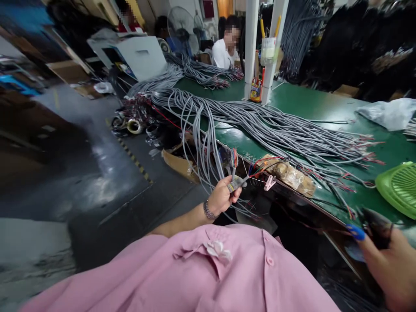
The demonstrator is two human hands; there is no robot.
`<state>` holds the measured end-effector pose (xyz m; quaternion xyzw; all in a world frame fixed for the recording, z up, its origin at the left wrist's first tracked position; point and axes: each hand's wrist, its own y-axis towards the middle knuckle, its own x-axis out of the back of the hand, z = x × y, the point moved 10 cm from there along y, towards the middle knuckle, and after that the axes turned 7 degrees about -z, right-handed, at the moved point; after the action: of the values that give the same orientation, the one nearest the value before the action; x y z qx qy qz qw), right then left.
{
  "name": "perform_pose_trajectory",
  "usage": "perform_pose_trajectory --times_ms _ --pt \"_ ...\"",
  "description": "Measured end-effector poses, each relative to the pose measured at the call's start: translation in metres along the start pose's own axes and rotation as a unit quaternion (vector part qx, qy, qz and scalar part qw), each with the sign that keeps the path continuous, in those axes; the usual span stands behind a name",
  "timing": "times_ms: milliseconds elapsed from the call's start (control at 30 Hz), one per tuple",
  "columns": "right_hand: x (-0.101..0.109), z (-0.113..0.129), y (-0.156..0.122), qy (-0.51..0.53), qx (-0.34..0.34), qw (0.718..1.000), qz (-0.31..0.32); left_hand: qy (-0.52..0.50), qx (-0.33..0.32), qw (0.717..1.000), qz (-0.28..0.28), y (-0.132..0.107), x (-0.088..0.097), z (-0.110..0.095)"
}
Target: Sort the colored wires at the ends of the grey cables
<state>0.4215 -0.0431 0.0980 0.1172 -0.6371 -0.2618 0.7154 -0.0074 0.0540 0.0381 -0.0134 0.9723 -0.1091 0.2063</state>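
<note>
My left hand point(224, 195), a beaded bracelet at its wrist, is closed around grey cables point(233, 173) in front of the bench edge. Red and other thin wires stick out from the stripped cable ends. A grey patch with a yellow stripe shows at the fingers; whether it is a wrap or part of the cables I cannot tell. At the lower right, my right hand point(386, 260), its thumb tip wrapped in blue, is curled around a dark tool point(377, 223) that looks like pliers, blurred. A pink clothespin point(269, 183) hangs at the bench edge beside the left hand.
A long bundle of grey cables point(253, 115) lies across the green bench point(299, 97). A taped block point(292, 177) sits on its front edge, with a green basket point(398, 190) at right. White posts point(251, 52) rise behind. A co-worker point(224, 52) sits beyond.
</note>
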Motion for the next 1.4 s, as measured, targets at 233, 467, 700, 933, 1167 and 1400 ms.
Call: perform_pose_trajectory --times_ms 233,467,700,933,1167,1400 --pt "-0.009 0.21 -0.027 0.308 0.245 0.919 0.023 -0.011 0.028 0.998 0.05 -0.022 -0.026 -0.002" --pt "-0.007 0.262 -0.017 0.289 0.329 0.899 -0.033 0.009 0.023 0.998 0.057 -0.031 -0.029 -0.003" --pt "-0.003 0.27 -0.01 0.321 0.326 0.888 -0.041 0.038 0.023 0.996 0.074 -0.031 -0.03 0.004" --pt "-0.015 0.247 -0.011 0.442 0.257 0.858 0.05 0.067 -0.027 0.996 0.057 -0.024 -0.013 0.007" --pt "-0.064 0.175 -0.019 0.582 -0.02 0.787 0.202 0.195 -0.226 0.948 0.115 -0.026 -0.007 -0.013" --pt "-0.028 0.194 -0.016 0.509 0.065 0.789 0.336 0.377 -0.473 0.77 0.203 -0.065 -0.034 -0.023"
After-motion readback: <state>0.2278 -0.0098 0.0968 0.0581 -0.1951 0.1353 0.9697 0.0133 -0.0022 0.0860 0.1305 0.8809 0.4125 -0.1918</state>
